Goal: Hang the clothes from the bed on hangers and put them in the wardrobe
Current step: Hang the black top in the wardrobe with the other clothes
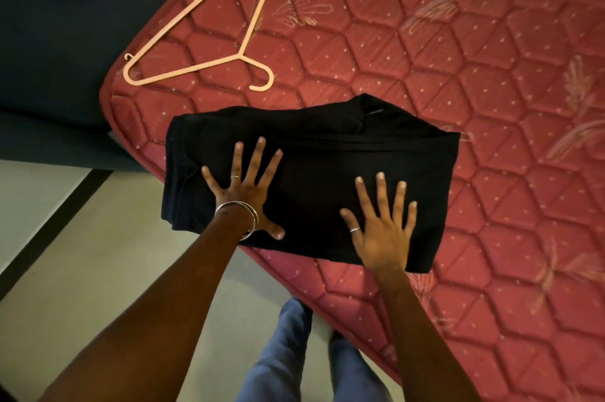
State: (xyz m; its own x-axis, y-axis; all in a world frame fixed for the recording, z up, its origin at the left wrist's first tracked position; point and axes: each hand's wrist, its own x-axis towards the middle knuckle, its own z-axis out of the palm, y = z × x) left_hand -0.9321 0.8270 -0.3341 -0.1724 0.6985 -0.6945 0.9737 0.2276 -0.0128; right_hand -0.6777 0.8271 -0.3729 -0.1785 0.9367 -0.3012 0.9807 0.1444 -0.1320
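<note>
We press both flat hands, left hand (244, 193) and right hand (381, 226), on the garment (314, 152); the hanger (209, 25) lies beyond (nearer the left).

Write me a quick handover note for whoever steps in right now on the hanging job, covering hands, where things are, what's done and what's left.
Left hand: open, fingers spread, pressing flat on the folded black garment.
Right hand: open, flat on the same garment, nearer its right end.
Garment: folded, lying on the red mattress near its corner.
Hanger: pale plastic, empty, lying flat on the mattress beyond the garment, not touching it.
Done: nothing hung yet.
Left: unfold the garment, put it on the hanger, carry it to the wardrobe, which is not in view.
</note>
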